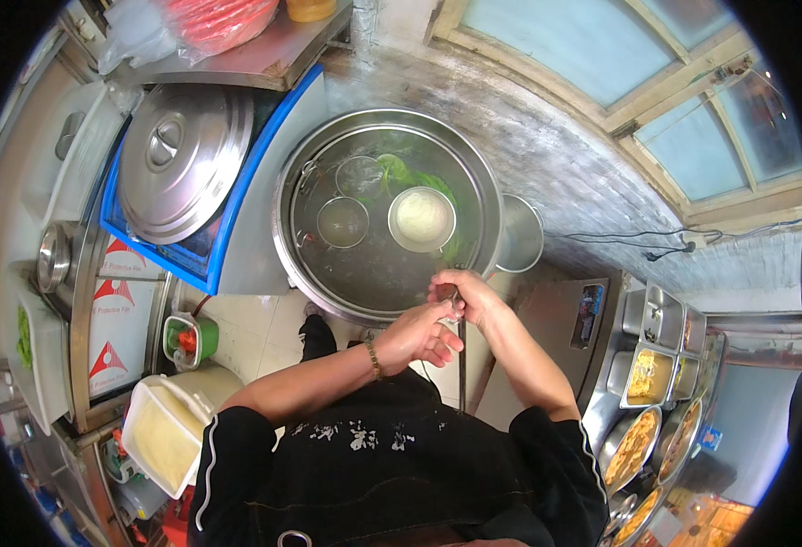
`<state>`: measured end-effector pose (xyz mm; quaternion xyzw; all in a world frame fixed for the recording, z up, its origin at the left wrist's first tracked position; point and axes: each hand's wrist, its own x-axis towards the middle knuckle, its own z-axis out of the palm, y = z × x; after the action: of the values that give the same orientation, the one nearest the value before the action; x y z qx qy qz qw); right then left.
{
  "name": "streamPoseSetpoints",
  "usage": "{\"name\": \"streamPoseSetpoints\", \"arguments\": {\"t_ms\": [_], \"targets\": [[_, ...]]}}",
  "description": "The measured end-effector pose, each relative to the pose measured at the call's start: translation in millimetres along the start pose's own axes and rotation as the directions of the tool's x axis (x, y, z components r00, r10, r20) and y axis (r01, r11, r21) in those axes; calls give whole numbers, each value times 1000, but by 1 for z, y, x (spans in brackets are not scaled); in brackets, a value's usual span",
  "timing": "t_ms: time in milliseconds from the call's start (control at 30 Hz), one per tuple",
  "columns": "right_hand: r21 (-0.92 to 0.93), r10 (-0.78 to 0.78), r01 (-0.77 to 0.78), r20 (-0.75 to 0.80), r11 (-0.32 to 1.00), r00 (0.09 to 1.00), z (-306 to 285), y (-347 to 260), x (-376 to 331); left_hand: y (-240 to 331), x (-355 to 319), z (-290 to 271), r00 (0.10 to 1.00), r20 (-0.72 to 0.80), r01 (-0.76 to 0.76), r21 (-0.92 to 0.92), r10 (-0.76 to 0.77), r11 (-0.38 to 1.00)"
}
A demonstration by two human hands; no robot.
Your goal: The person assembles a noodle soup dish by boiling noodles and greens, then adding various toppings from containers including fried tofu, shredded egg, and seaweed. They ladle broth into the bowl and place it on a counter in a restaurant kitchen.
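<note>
In front of me is a big round steel pot (284, 205) of steaming liquid. A round strainer basket (403, 239) in it holds pale noodles (424, 217), and green leaves (401, 170) float behind. My right hand (467, 292) is closed at the pot's near rim around a thin handle (462, 360) that runs down toward me. It lines up with the noodle strainer, though their join is hidden. My left hand (426, 335) is beside it, fingers loosely bent and apart, nothing visible in them; its fingertips are close to the right hand.
Two more baskets, a strainer (342, 223) and another strainer (361, 177), sit in the pot. Left stands a blue-edged unit (223, 246) with a large steel lid (182, 155). A metal bucket (521, 232) is right of the pot. Food pans (649, 376) line the right side.
</note>
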<state>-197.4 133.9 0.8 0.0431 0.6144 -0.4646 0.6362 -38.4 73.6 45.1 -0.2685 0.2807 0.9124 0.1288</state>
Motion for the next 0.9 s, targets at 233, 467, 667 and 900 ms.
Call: {"name": "streamPoseSetpoints", "arguments": {"t_ms": [233, 467, 667, 900], "targets": [[-220, 98, -118, -100, 968, 990, -9, 0, 39, 5, -76, -76, 936, -271, -171, 205, 224, 964], [83, -15, 21, -67, 996, 998, -36, 18, 69, 19, -191, -167, 576, -690, -470, 159, 439, 868], [-165, 38, -74, -213, 983, 976, -21, -5, 18, 52, -306, -306, 95, -878, -608, 322, 469, 726], [-154, 3, -62, -358, 986, 934, 32, -13, -49, 103, -446, -515, -411, -895, -564, 398, 172, 724]]}}
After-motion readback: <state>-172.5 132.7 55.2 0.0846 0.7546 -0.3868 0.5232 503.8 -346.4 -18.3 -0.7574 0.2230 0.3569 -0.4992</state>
